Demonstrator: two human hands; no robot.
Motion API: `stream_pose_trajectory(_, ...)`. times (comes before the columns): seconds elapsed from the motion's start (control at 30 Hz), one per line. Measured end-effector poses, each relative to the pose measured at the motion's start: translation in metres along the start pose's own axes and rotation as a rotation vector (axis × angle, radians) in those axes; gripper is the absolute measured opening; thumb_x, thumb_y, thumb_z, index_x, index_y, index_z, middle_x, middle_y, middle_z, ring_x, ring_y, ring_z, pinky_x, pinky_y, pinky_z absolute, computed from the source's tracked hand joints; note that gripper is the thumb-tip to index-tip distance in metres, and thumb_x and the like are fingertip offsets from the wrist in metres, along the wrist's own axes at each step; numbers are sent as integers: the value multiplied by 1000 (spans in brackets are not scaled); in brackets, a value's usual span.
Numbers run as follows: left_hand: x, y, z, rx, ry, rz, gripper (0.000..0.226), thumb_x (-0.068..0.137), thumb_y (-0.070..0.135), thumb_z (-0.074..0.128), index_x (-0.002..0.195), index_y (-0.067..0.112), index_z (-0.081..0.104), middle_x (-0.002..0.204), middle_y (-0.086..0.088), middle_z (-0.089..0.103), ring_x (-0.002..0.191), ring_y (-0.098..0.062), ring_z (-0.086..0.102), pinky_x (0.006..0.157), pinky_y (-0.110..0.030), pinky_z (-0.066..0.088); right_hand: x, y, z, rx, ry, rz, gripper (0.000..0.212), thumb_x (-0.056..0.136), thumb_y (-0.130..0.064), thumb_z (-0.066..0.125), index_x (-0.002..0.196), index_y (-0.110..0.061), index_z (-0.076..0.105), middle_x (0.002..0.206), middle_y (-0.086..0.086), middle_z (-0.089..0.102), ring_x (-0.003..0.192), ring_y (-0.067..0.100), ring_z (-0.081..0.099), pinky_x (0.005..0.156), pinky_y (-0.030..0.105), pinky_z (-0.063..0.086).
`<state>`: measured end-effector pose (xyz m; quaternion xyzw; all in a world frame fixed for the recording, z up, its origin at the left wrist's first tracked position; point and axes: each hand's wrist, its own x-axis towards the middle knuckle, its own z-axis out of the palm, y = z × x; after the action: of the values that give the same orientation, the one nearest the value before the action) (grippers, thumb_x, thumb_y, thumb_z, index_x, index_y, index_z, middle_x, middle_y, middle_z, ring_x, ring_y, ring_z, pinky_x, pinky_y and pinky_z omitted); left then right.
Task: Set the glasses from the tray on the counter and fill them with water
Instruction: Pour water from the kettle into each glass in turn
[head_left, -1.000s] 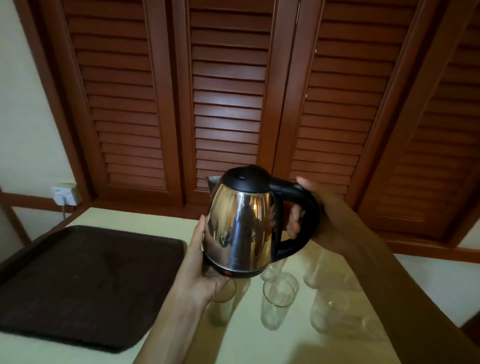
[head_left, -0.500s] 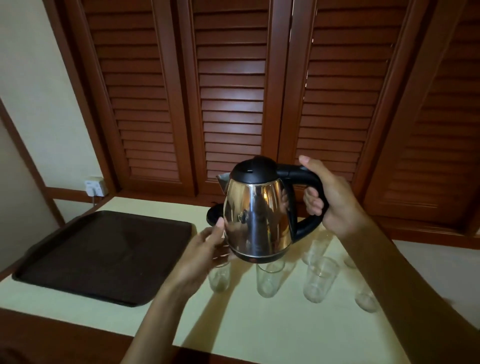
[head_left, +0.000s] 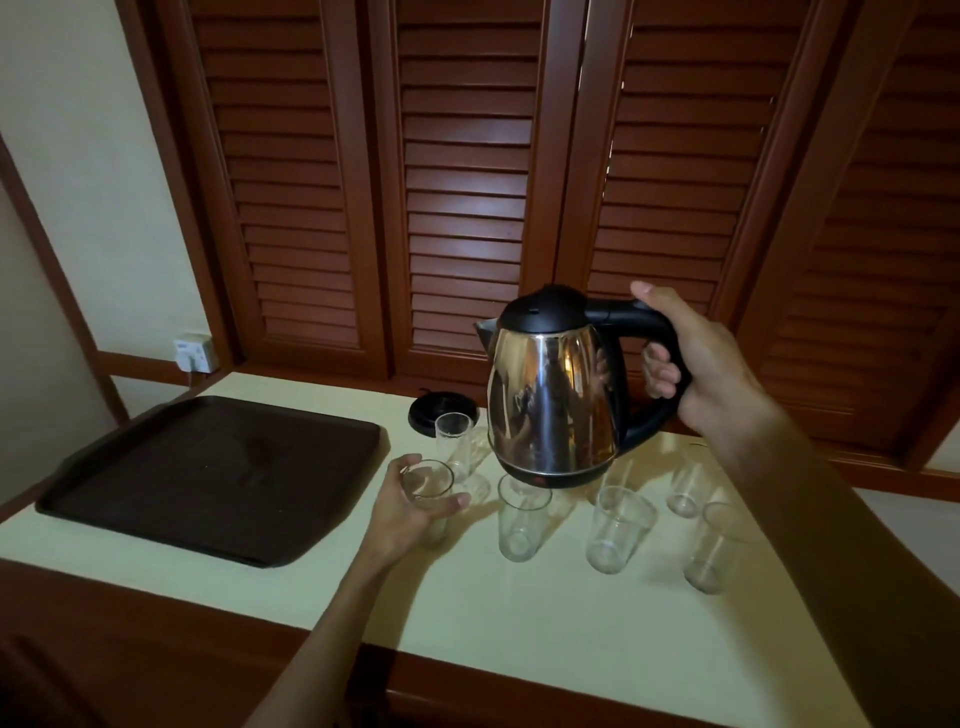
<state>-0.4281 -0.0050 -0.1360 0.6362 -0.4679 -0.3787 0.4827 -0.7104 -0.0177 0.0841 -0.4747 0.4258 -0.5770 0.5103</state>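
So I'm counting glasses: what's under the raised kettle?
Below the kettle, held by the right hand, one glass stands on the counter, its rim partly covered by the kettle's base. Anything farther back is hidden.

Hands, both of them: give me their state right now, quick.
Left hand: fingers curled round a glass on the counter.
Right hand: gripping the kettle by its handle, held above the glasses.

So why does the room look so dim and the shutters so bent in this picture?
Head view: the light is low and warm, and the glasses cast soft shadows on the counter. The wide lens makes the louvred doors lean and splay outward. The steel kettle mirrors the room in bright streaks; the clear glasses nearly vanish against the pale counter.
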Motion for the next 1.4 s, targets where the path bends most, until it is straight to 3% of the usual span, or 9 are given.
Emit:
stream_pose_trajectory(0.1, -2, -3, 15, -70, 73, 7, 70, 67, 19, 97, 122, 14, 53, 121, -6, 66, 107, -18, 66, 73, -10, 54, -4, -3, -3, -20, 3, -7, 29, 80, -45, 80, 87, -18, 72, 46, -3, 41, 35, 10, 34, 36, 22, 24)
stream_pose_trajectory(0.23, 0, -3, 23, -67, 145, 4, 45, 70, -3, 89, 104, 5, 59, 98, -7, 69, 94, -23, 67, 69, -12, 52, -8, -8, -9, -52, -13, -19, 35, 80, -45, 80, 98, -15, 74, 46, -4, 42, 35, 9, 35, 35, 22, 26)
stream_pose_trajectory(0.4, 1, 14, 25, -5, 190, -10, 41, 67, 5, 87, 99, 11, 62, 93, -6, 74, 87, -23, 72, 64, -23, 49, -11, -15, -9, -113, -36, -21, 39, 77, -47, 82, 99, -14, 77, 47, -4, 44, 36, 8, 35, 35, 21, 26)
stream_pose_trajectory(0.57, -2, 42, 24, 26, 164, 55, 47, 64, 11, 93, 99, 13, 62, 89, -4, 74, 84, -20, 72, 78, -36, 58, -9, -24, -1, -268, -60, -15, 41, 77, -49, 82, 87, -10, 75, 48, -3, 44, 36, 9, 34, 34, 22, 25)
stream_pose_trajectory(0.77, -5, 69, 21, 84, 152, 140, 53, 55, 14, 91, 101, 18, 64, 92, 0, 75, 89, -22, 73, 85, -39, 60, -4, -37, 8, -491, -133, -26, 58, 77, -52, 81, 100, 2, 75, 49, -3, 47, 38, 10, 36, 36, 21, 28)
stream_pose_trajectory(0.83, -7, 74, 21, 82, 149, 150, 52, 51, 16, 89, 96, 22, 63, 88, 1, 75, 87, -22, 73, 84, -41, 61, -1, -42, 13, -571, -148, -37, 57, 77, -52, 80, 97, 1, 75, 48, -4, 47, 37, 9, 36, 37, 22, 27)
stream_pose_trajectory(0.97, -12, 79, 20, 101, 121, 171, 50, 48, 18, 87, 90, 26, 60, 83, 3, 74, 82, -22, 73, 79, -44, 62, 4, -49, 21, -709, -178, -51, 45, 76, -53, 81, 67, -11, 66, 45, -4, 45, 35, 9, 35, 40, 23, 26)
stream_pose_trajectory(1.3, -12, 69, 28, 149, 60, 162, 58, 54, 16, 91, 106, 24, 65, 90, 8, 75, 86, -15, 72, 84, -39, 62, 11, -61, 26, -880, -206, -70, 50, 72, -58, 80, 82, -9, 74, 46, -8, 48, 36, 6, 39, 38, 20, 30)
stream_pose_trajectory(1.4, -12, 61, 29, 153, 51, 124, 55, 56, 14, 91, 104, 23, 65, 89, 4, 75, 85, -16, 72, 84, -40, 61, 11, -65, 26, -893, -192, -71, 48, 73, -58, 80, 75, -11, 71, 48, -6, 49, 36, 6, 39, 37, 20, 30)
